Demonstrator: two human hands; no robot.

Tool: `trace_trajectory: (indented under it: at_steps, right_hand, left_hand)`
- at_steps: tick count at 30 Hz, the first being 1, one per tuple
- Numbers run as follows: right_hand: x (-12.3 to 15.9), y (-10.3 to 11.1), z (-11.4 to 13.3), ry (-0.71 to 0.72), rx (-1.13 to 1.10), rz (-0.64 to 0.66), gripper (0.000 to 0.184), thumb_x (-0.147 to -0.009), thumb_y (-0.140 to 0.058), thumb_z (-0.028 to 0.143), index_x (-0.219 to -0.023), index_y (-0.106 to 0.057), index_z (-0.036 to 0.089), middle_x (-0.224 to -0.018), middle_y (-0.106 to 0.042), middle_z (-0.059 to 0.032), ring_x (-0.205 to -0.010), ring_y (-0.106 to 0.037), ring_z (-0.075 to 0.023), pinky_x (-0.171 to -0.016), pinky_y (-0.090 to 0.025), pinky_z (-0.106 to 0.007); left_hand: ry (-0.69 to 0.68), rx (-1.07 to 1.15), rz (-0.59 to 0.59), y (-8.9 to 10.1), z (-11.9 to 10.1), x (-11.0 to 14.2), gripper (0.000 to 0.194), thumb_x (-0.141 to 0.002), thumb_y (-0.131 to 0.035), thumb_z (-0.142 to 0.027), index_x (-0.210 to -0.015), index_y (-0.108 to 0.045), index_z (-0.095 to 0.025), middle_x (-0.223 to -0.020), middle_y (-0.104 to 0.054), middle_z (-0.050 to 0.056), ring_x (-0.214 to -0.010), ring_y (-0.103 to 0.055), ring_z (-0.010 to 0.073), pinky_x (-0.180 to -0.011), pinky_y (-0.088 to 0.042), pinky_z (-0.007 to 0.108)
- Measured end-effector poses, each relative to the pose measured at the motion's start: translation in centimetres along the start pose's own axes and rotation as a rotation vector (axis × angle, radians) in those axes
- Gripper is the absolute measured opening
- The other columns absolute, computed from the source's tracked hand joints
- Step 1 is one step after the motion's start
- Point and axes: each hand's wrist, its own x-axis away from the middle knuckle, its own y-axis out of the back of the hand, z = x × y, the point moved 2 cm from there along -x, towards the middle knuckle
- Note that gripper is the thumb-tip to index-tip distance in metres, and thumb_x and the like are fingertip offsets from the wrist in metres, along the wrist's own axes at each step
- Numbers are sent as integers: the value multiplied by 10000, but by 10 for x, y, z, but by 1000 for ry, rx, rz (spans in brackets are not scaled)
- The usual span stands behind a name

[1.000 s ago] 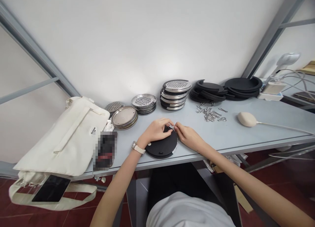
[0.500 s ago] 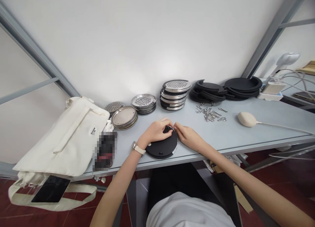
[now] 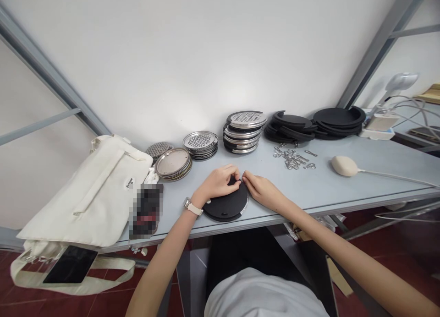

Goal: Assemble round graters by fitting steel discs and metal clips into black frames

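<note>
The pale grey-blue workbench (image 3: 302,188) carries stacked steel grater discs (image 3: 244,131) and black rings (image 3: 338,120) along the wall, with a heap of metal clips (image 3: 292,159) in front of them. A black round disc with a steel rim (image 3: 227,206) lies flat near the front edge. My left hand (image 3: 216,182) is over its upper part, my right hand (image 3: 263,192) against its upper right edge. Both are nearly closed, my fingertips (image 3: 235,174) pinching a small metal piece (image 3: 239,179) at the disc's top, too small to identify.

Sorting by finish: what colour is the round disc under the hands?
The disc is black with a thin silver rim, best seen in the head view.
</note>
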Motion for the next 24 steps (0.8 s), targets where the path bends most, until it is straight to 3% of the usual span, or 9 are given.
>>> trace_trajectory:
  at_steps: [24]
  right_hand:
    - [0, 2, 3, -27, 23, -5, 228, -965, -254, 288, -801, -398, 222, -635, -541, -6, -555, -505, -164, -549, -293, -251]
  left_hand:
    - [20, 11, -6, -1, 1, 0, 95, -770, -546, -157, -857, -508, -173, -690, -486, -41, -574, -411, 90, -587, -347, 217]
